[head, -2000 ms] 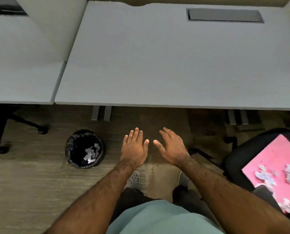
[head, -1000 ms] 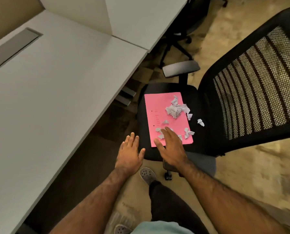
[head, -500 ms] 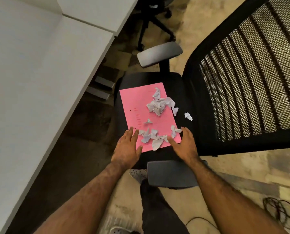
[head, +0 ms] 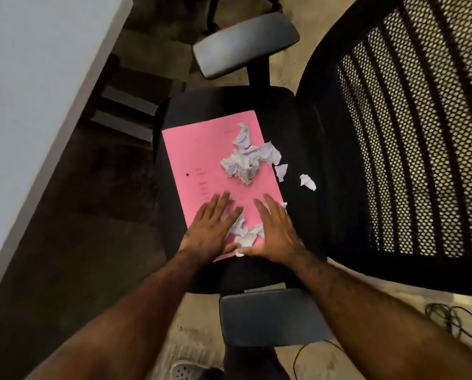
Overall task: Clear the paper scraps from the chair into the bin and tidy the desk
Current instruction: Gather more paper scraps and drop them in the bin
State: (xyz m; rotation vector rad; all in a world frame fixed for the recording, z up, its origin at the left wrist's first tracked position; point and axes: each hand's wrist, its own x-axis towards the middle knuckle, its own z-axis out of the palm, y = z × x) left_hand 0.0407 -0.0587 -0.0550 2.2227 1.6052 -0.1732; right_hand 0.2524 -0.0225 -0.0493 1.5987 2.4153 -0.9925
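Note:
A pink folder (head: pixel 201 149) lies on the black seat of an office chair (head: pixel 298 127). A heap of crumpled white paper scraps (head: pixel 243 163) sits on its far half, and one loose scrap (head: pixel 308 182) rests on the seat beside it. More scraps (head: pixel 243 231) lie at the folder's near end between my hands. My left hand (head: pixel 210 231) and my right hand (head: pixel 276 231) press flat on the folder, fingers spread, thumbs nearly meeting around those near scraps. The bin is out of view.
The white desk (head: pixel 37 91) runs along the left. The chair's mesh backrest (head: pixel 410 133) rises on the right, one grey armrest (head: pixel 245 42) beyond the seat and another (head: pixel 270 316) just below my wrists. Black cables (head: pixel 457 322) lie on the floor at right.
The view swung from the desk and bin to the chair. Both hands moved from the folder's near edge onto it, closing in around the near scraps.

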